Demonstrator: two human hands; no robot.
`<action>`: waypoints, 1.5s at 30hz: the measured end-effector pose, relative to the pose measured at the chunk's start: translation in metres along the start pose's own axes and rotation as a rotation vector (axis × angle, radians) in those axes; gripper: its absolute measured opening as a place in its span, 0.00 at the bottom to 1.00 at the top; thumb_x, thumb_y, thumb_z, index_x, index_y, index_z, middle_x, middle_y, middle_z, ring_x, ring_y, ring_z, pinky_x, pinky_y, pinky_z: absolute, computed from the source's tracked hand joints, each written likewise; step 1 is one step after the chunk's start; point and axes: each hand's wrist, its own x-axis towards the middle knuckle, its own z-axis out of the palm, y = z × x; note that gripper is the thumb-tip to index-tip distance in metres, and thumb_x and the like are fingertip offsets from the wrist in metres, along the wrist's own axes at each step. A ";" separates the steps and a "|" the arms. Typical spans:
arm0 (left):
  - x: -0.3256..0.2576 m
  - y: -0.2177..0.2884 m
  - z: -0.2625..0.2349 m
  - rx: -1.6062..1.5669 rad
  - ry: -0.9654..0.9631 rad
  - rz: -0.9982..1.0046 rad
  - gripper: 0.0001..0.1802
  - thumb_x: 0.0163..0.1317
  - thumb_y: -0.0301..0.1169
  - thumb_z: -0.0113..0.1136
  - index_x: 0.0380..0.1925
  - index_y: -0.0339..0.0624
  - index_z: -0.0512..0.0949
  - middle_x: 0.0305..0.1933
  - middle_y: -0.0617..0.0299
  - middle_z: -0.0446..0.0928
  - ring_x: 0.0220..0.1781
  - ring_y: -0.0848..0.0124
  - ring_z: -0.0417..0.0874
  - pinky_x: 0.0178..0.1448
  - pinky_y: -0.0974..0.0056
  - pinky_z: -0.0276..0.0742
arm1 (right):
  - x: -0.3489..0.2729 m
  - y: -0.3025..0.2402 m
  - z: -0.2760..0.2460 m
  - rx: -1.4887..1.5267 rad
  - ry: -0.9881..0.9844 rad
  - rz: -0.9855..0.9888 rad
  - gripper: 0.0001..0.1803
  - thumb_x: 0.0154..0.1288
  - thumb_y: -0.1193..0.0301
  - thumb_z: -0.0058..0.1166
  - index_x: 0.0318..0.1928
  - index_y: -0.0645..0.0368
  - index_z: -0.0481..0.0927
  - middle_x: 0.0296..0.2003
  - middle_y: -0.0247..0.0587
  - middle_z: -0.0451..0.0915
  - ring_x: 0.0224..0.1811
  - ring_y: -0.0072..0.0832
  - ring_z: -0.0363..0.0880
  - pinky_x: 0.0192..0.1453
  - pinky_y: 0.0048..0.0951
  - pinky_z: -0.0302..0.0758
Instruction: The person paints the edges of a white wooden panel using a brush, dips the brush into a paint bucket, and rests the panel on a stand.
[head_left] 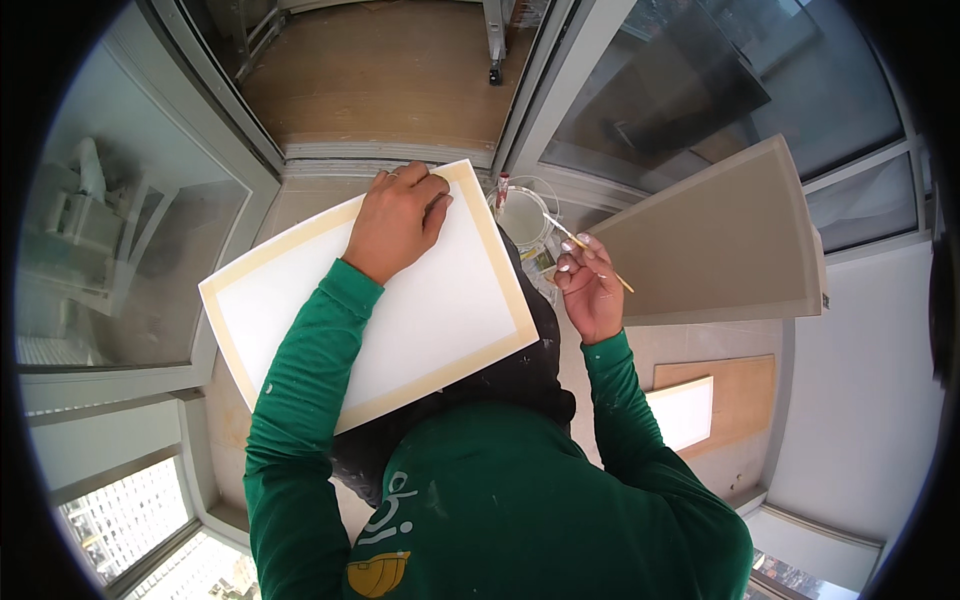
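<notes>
A white rectangular panel (440, 310) with beige masking tape along its borders lies tilted across my lap. My left hand (395, 220) rests on its far part, fingers curled over the far edge and thumb side on the white face. In my right hand (590, 285) is a thin paintbrush (622, 281) with a light wooden handle, pinched between the fingers. Its white-coated tip points up and left, over a clear plastic bucket (522, 215) with a pale rim. White smears mark my right fingertips.
A small red-and-white tube (502, 185) stands by the bucket's rim. A large beige canvas (715, 245) leans at the right. Behind me on the right, a smaller white panel (683, 412) lies on a brown board (745, 400). Glass doors (130, 230) flank a doorway with a wooden floor (390, 80).
</notes>
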 end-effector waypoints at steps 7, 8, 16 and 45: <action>0.004 0.005 0.004 -0.008 -0.048 0.041 0.05 0.64 0.25 0.69 0.39 0.40 0.84 0.39 0.57 0.80 0.41 0.53 0.82 0.49 0.53 0.76 | -0.027 -0.025 0.029 -0.101 -0.089 0.007 0.08 0.78 0.76 0.53 0.53 0.62 0.80 0.40 0.49 0.87 0.32 0.31 0.86 0.31 0.29 0.77; 0.009 0.003 0.008 -0.017 -0.044 0.050 0.04 0.64 0.26 0.69 0.38 0.41 0.84 0.39 0.57 0.80 0.40 0.53 0.82 0.49 0.53 0.76 | -0.030 -0.028 0.030 -0.100 -0.092 0.018 0.07 0.78 0.76 0.54 0.52 0.62 0.80 0.38 0.48 0.87 0.30 0.31 0.85 0.30 0.29 0.77; 0.019 0.002 0.023 -0.016 -0.068 0.078 0.05 0.65 0.24 0.69 0.40 0.39 0.84 0.39 0.54 0.81 0.39 0.49 0.82 0.46 0.53 0.79 | -0.070 -0.046 0.019 -0.524 -0.112 -0.046 0.08 0.74 0.83 0.53 0.50 0.63 0.80 0.39 0.46 0.87 0.32 0.25 0.85 0.30 0.23 0.74; 0.013 0.006 0.014 0.023 -0.106 0.045 0.05 0.67 0.20 0.67 0.41 0.35 0.84 0.38 0.54 0.81 0.35 0.58 0.84 0.41 0.60 0.80 | -0.046 -0.047 0.029 -0.940 -0.373 -0.211 0.12 0.58 0.86 0.57 0.41 0.61 0.82 0.32 0.34 0.84 0.28 0.15 0.77 0.28 0.20 0.68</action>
